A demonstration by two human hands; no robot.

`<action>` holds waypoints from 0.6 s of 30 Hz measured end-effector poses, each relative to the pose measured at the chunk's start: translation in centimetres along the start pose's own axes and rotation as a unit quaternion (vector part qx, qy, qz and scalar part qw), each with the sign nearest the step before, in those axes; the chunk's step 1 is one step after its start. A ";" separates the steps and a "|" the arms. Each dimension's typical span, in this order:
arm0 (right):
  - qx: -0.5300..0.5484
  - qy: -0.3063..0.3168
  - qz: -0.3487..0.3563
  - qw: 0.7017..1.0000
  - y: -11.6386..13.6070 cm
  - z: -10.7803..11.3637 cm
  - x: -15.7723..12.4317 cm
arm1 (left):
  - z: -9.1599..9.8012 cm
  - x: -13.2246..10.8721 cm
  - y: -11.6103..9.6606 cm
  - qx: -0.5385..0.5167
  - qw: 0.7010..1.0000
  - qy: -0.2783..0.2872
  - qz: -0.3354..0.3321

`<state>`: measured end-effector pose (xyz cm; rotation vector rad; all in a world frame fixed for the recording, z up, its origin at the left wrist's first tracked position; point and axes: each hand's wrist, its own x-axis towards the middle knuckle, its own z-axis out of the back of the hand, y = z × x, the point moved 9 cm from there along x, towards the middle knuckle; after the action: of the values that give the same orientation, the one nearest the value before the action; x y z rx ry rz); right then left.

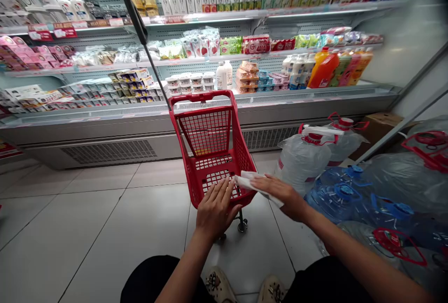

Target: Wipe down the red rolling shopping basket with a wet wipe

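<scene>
A small red plastic shopping cart (212,153) stands in front of me, its lattice basket facing me and its handle at the far end. My left hand (216,207) lies at the basket's near rim, fingers stretched out and palm down, with nothing seen in it. A folded white wipe (250,181) is in my right hand (280,193), which holds it at the near right corner of the basket. The underside of that hand is hidden. Inside the basket I see only its perforated red floor.
A refrigerated shelf (147,125) with dairy cups, bottles and cartons runs behind the cart. Large water jugs (343,195), some in plastic bags, crowd the floor to my right. A cardboard box (380,123) sits behind them. Pale floor tiles (115,242) extend to my left.
</scene>
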<state>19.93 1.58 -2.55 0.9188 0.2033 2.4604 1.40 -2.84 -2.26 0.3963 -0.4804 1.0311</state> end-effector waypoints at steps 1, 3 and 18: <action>0.012 -0.039 -0.038 0.998 -0.7 1.3 0.3 | 0.3 -0.2 0.0 -0.006 1.000 -0.002 -0.006; -0.012 -0.155 -0.129 0.979 -2.7 4.7 0.9 | 0.8 -0.5 0.1 -0.020 1.000 -0.007 -0.016; -0.039 0.194 0.188 0.962 2.8 -4.1 1.5 | 3.2 -3.6 3.0 -0.098 0.991 0.019 -0.089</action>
<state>15.15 0.09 -3.96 0.4625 0.0665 2.9644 -3.38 -5.76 -1.38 0.2389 -0.4980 0.8082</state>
